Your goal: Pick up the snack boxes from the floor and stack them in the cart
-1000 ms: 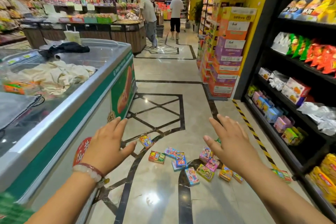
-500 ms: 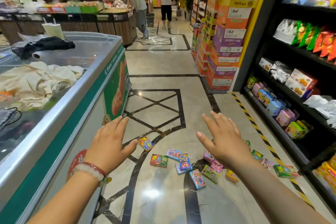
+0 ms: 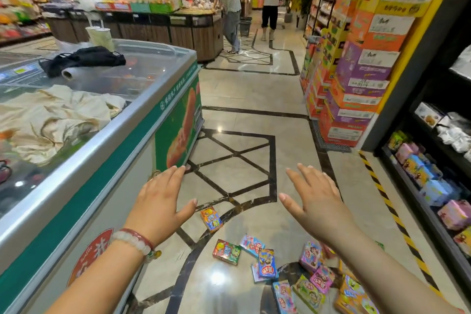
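Two hands, both held out above the floor with fingers straight and spread, holding nothing. Left of the left hand (image 3: pixel 163 201): chest freezer (image 3: pixel 142 120), glass lid closed; on the lid a crumpled cream cloth (image 3: pixel 63 115), a black cloth (image 3: pixel 84 58) with a film roll (image 3: pixel 67 74) beside it, and a pale cup (image 3: pixel 102 37) at the far end; contents under the glass too blurred to tell. Left wrist: beaded bracelet (image 3: pixel 135 241). Just right of the left thumb, on the floor (image 3: pixel 244 99): one orange snack box (image 3: pixel 211 219), lying alone. Between the hands and below them: red-green box (image 3: pixel 226 252), a pale one and a blue box (image 3: pixel 267 262) overlapping. Under and around the forearm of the right hand (image 3: pixel 316 204): the rest of the snack boxes (image 3: pixel 309 293), pink, green, blue and yellow, scattered flat and partly hidden by the arm. Right of the right hand: black shelf unit (image 3: pixel 418 194) holding small pastel boxes on its lowest tier, white packets above. Beyond the right hand: stacked cartons (image 3: pixel 362 66), orange and purple. Far aisle: two people standing
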